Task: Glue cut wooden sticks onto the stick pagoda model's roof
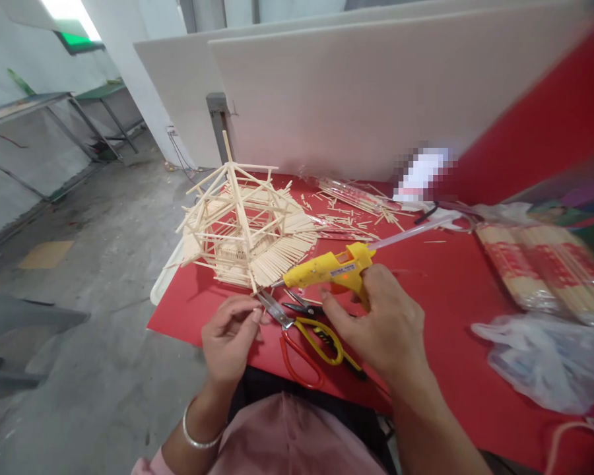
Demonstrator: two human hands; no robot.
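A pavilion-like model of thin wooden sticks (242,227) stands at the left part of the red table. My right hand (389,316) grips a yellow glue gun (327,267), its nozzle pointing left at the model's front lower edge. Just in front of that edge, my left hand (232,336) has its thumb and fingers pinched together; whatever they hold is too small to make out. Between my hands lie scissors (290,323) with one red and one yellow handle. Dark pliers (301,305) rest beside them, partly hidden.
Loose stick pieces (344,218) and a bag of sticks (351,192) lie behind the model. At the right are packed stick bundles (539,264) and a crumpled plastic bag (549,359). Pale boards (346,105) lean behind the red table (445,330).
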